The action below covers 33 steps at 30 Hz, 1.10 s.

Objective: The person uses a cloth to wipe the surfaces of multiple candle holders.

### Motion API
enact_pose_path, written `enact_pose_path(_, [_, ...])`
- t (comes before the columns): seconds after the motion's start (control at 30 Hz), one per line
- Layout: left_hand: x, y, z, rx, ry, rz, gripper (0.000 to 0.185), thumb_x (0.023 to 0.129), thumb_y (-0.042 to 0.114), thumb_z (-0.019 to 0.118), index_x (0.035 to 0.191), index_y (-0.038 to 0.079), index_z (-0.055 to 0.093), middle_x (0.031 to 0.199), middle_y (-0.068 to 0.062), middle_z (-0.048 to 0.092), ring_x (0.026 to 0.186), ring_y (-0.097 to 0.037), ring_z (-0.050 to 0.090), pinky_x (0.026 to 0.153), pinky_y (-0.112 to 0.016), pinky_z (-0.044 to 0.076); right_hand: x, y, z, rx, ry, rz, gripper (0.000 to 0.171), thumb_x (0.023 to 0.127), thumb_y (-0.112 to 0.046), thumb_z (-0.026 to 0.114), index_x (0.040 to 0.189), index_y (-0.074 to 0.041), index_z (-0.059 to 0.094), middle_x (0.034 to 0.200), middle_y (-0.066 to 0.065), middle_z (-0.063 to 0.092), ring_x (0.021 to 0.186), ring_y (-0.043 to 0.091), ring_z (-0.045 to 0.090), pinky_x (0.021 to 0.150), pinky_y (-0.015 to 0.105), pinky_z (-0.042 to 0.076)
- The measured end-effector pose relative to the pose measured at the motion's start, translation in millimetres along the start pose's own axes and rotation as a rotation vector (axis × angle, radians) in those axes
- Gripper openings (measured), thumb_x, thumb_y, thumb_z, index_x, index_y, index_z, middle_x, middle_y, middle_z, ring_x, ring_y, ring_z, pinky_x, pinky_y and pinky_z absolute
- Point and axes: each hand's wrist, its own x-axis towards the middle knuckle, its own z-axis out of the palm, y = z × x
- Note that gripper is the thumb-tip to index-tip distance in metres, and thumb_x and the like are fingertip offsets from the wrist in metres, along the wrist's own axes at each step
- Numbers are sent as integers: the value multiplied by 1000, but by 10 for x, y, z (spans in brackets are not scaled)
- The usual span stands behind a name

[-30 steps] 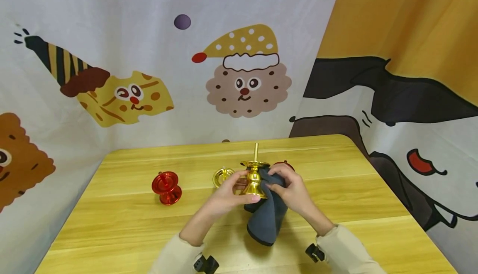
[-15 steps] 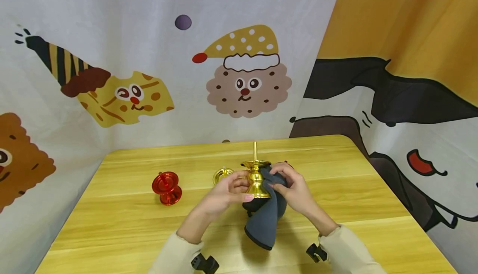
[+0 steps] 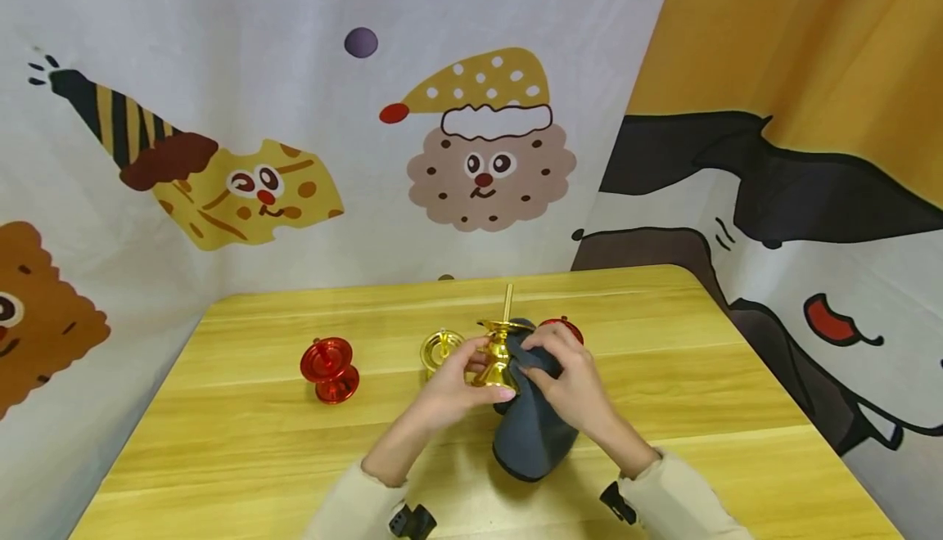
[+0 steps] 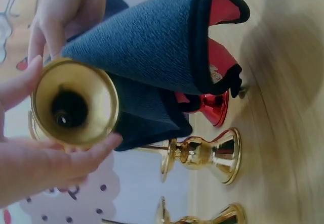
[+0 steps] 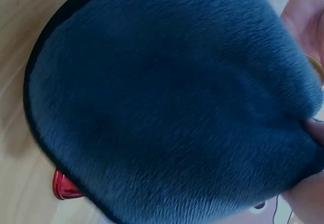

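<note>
In the head view, my left hand holds a gold candlestick by its stem and base, raised over the table. Its thin tube points up with a slight lean to the right. The left wrist view looks into the hollow round base, dark at the centre. A grey-blue cloth with black edging hangs from my right hand, whose thumb and fingers pinch it against the candlestick's right side. Red shows on the cloth's inner side in the left wrist view. Across the right wrist view, the cloth hides most of the candlestick.
On the wooden table, a red candlestick stands at the left. Behind my left hand is another gold candlestick. A second red one sits partly hidden behind my right hand. Printed curtains hang behind the table.
The held candlestick has gone from upright to a slight lean and shifted a little left. The cloth's hanging end has swung right, as my right hand works it against the candlestick.
</note>
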Motion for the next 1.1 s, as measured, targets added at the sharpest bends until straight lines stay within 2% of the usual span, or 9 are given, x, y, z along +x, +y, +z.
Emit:
enact_pose_path(0.1, [-2,-30,-65,-149,-72,26,75,79,12,72,139,-2,29,117,-15,48,104,-25,45,82,-31,46,-1,9,-11,142,-10,7,35,67,19,70,93,-3,60,99,11,55,92,20,55,77,23,51])
enact_pose_path(0.2, [-18,-39,-143,-329,-170,38,84,79,6,71,144,1,17,119,-15,47,105,-24,46,85,-29,45,-8,24,-47,344,-60,91,33,71,25,59,97,5,55,104,21,53,94,12,54,75,19,51])
enact_pose_path(0.33, [-31,-14,-162,-366,-194,24,95,77,1,71,147,15,8,123,-21,46,114,-32,45,88,-35,47,-39,74,-63,438,-106,186,29,75,26,53,98,9,51,106,27,51,92,9,56,72,24,54])
enact_pose_path(0.47, [-27,0,-118,-241,-144,26,99,75,0,73,147,22,9,127,-26,44,118,-37,43,92,-43,45,-67,142,-36,478,-97,157,28,75,23,54,97,4,54,105,17,52,91,12,58,72,28,55])
enact_pose_path(0.6, [-22,15,-111,-98,-114,91,100,72,4,76,147,14,10,131,-19,43,117,-32,43,98,-47,39,-78,169,-30,506,-80,80,28,75,20,56,95,1,57,104,12,53,93,12,58,71,27,55])
enact_pose_path(0.7, [-17,32,-137,-60,-71,102,85,79,11,72,145,5,20,128,-15,46,112,-29,47,93,-44,44,-86,169,-35,439,-74,58,29,72,21,60,93,1,58,104,16,54,93,15,57,71,25,55])
enact_pose_path(0.87, [24,74,-154,-155,77,26,47,93,21,54,129,-7,45,109,-16,57,94,-23,59,83,-33,51,-92,153,-29,275,-86,40,32,67,22,67,89,-1,61,101,18,56,93,18,56,77,19,51])
enact_pose_path(0.97, [46,108,-138,-273,137,-6,36,94,11,51,121,-13,48,103,-19,55,86,-21,59,82,-31,52,-95,155,-19,221,-102,9,32,66,20,69,88,-2,61,100,17,57,93,24,55,80,17,49])
enact_pose_path(1.1, [21,153,-157,-327,193,-21,30,91,-3,51,118,-14,48,99,-19,52,79,-18,57,76,-31,54,-97,164,-51,207,-114,17,33,67,21,68,89,-3,61,102,18,57,95,25,54,79,19,51])
